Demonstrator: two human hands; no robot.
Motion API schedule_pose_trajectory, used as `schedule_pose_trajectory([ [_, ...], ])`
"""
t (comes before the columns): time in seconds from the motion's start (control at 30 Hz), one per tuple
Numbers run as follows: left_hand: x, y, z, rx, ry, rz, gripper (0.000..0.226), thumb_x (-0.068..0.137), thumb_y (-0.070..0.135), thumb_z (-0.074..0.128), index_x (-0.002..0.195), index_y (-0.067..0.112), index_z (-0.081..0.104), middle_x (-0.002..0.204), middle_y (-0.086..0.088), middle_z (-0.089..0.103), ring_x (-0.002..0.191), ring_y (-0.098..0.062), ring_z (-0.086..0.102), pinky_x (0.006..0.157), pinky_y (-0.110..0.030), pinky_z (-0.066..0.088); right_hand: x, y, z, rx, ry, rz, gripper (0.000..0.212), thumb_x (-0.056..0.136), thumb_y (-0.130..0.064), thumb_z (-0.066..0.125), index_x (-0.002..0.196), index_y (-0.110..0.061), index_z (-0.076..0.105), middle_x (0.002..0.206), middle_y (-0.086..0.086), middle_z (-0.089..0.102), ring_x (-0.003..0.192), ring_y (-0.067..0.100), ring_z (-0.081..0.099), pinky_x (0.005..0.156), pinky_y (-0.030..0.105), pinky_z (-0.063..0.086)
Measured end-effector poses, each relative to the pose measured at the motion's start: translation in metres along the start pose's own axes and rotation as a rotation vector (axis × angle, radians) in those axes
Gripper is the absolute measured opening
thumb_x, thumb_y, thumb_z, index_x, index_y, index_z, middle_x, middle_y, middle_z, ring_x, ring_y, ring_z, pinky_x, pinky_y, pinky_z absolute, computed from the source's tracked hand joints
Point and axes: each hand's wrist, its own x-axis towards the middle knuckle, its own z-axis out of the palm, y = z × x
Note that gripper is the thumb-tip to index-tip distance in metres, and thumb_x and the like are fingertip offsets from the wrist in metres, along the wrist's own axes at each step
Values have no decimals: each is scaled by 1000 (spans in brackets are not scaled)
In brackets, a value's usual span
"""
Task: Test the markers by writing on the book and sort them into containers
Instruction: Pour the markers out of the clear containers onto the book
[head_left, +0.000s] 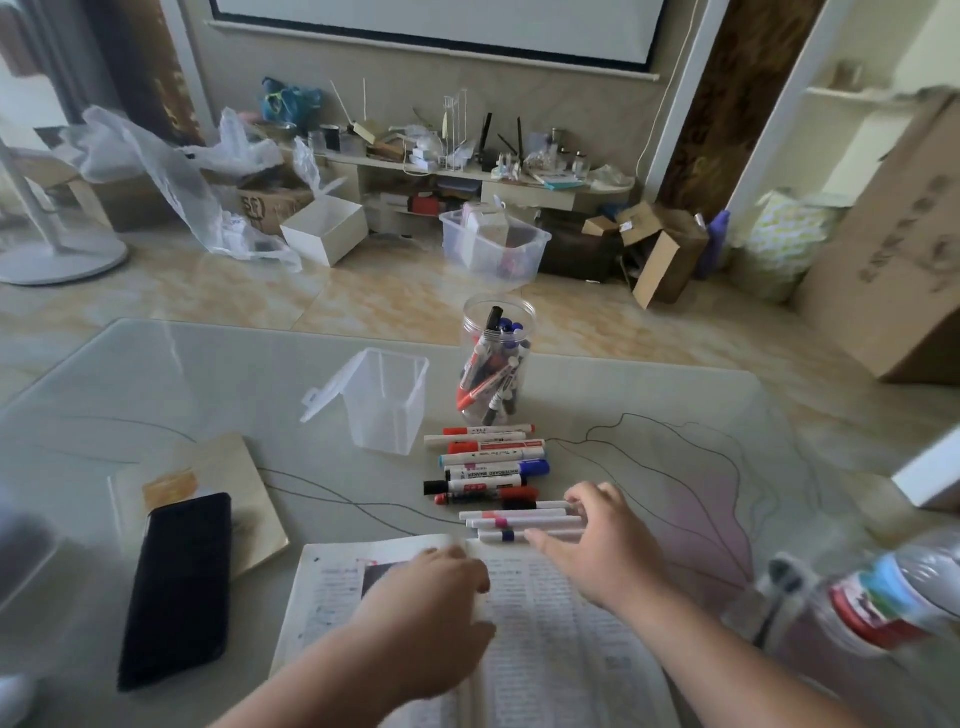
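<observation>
Closest in, at six o'clock of the head view, lies the open book, its printed pages spread on the glass-topped table. On its left page rests the left hand, knuckles up and fingers bent down onto the paper; something pale shows under the fingertips, but blur keeps me from telling whether it grips a marker or merely presses the page. At one o'clock from the book the right hand reaches out with fingers spread and loose, touching the ends of the thin white markers without closing round any. Just beyond these, toward twelve o'clock, a row of thicker markers lies side by side, with red, blue and black caps among them. Farther at twelve stands the round clear jar, well stocked with markers, and at eleven o'clock beside it the square clear container, lid hinged open, looks bare inside. A black phone lies at nine o'clock on a tan notebook; a water bottle blurs at three. By my reading the sorting is partly done: one container holds many, the other nothing, and a dozen or so markers wait to be tested
</observation>
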Motion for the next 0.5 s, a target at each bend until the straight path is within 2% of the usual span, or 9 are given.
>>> schedule_pose_trajectory([
  [0.07, 8, -6, -10, -2, 100, -10, 33, 95, 43, 55, 126, 33, 59, 131, 12, 55, 122, -13, 51, 102, -31, 44, 7, -15, -10, 111, 24, -36, 41, 83, -59, 71, 112, -34, 54, 102, -14, 54, 89, 6, 56, 67, 19, 43],
  [0.17, 17, -13, -24, -6, 214, -14, 27, 95, 39, 52, 119, 32, 62, 123, 14, 62, 112, -13, 57, 91, -28, 48, 31, -46, -29, 271, 119, -79, 28, 89, -37, 71, 115, -30, 63, 84, -9, 63, 76, 10, 61, 67, 25, 49],
  [0.27, 21, -15, -28, -33, 206, -15, 25, 96, 38, 50, 116, 31, 61, 116, 12, 65, 103, -15, 61, 84, -29, 52, 70, -84, -49, 306, 184, -162, 47, 94, -28, 66, 138, -32, 51, 79, -10, 63, 73, 8, 63, 71, 27, 55],
  [0.33, 23, -16, -27, -17, 162, -34, 25, 94, 38, 50, 115, 29, 61, 112, 10, 66, 100, -17, 62, 82, -30, 53, 96, -104, -58, 262, 149, -186, 59, 96, -31, 63, 148, -40, 35, 94, -12, 63, 80, 11, 65, 75, 34, 59],
  [0.37, 24, -16, -25, -3, 149, -41, 25, 94, 37, 50, 114, 28, 61, 110, 9, 66, 98, -19, 63, 81, -30, 54, 107, -112, -61, 215, 112, -164, 59, 96, -34, 61, 148, -40, 34, 102, -12, 62, 82, 12, 65, 76, 35, 59],
  [0.43, 24, -16, -22, 10, 134, -42, 24, 94, 36, 50, 111, 24, 62, 108, 6, 67, 96, -21, 64, 80, -32, 55, 124, -120, -61, 125, 45, -100, 44, 97, -39, 58, 138, -35, 45, 107, -12, 60, 77, 10, 65, 73, 34, 59],
  [0.5, 25, -16, -20, 0, 133, -36, 24, 95, 34, 50, 111, 23, 64, 107, 4, 69, 97, -22, 65, 81, -33, 55, 132, -120, -57, 98, 73, -58, 22, 98, -42, 59, 114, -28, 53, 96, -11, 61, 69, 9, 65, 65, 32, 59],
])
